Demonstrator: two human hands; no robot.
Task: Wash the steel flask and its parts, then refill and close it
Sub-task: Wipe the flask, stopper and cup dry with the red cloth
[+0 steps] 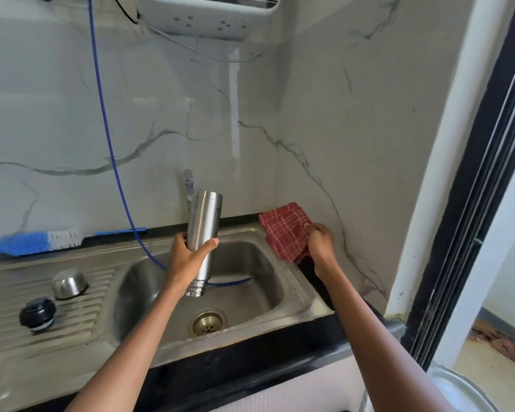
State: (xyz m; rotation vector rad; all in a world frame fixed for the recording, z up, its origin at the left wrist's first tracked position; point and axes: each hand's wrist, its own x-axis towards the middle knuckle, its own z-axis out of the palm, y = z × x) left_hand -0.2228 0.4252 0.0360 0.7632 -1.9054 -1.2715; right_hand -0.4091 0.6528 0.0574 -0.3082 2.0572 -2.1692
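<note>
Over sink, your left hand holds flask inverted, threaded mouth at 6 o'clock. Right hand pinches cloth at 3 o'clock. Wet steel may slip through one-handed grip; stopper, cup at 9 o'clock.

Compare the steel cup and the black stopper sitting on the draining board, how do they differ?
The steel cup is bare shiny metal; the black stopper is dark with a metal band at its base. The steel cup is a smooth dome, mouth down, farther back; the black stopper is knobby and nearer. Both rest on the ribbed draining board, untouched.
</note>
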